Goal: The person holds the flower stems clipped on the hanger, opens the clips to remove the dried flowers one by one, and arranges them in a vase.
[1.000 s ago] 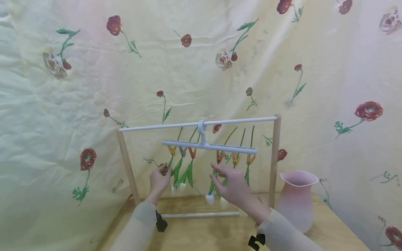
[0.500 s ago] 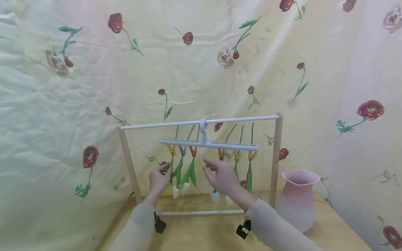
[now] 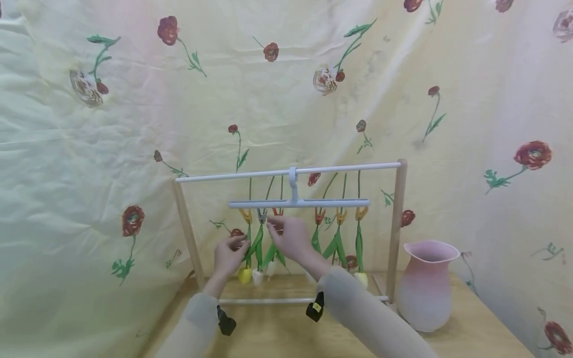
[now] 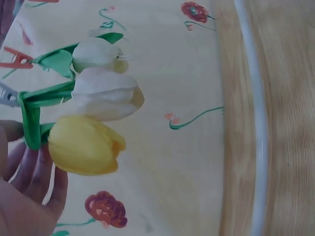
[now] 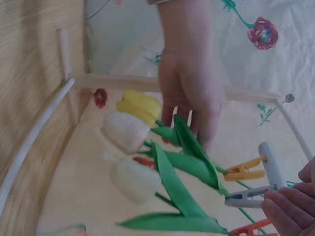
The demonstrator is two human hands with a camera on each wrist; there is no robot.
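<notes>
Upside-down tulips hang by clothespins from a pale blue hanger [image 3: 299, 203]. At its left end my left hand [image 3: 227, 256] pinches the stem and leaf of the yellow tulip [image 4: 87, 145], under a yellow clothespin [image 5: 244, 169]. Exactly where the thumb meets the stem is hidden. My right hand [image 3: 293, 239] is raised beside the grey clothespin [image 5: 250, 195], fingers extended and holding nothing; whether they touch it I cannot tell. Next to the yellow tulip hang a white tulip [image 4: 106, 93] and a cream tulip [image 4: 96, 54], the latter under an orange clothespin [image 4: 17, 58].
The hanger hooks over the white top bar [image 3: 349, 168] of a stand with wooden posts [image 3: 396, 228]. To the right a pink-and-white vase [image 3: 425, 288] stands on the wooden table [image 3: 268, 333]. Flower-printed cloth [image 3: 201, 99] hangs behind.
My right hand has moved left from the right-hand tulips to the grey clothespin. The hanger has turned nearly level. My left hand stays at the leftmost tulip.
</notes>
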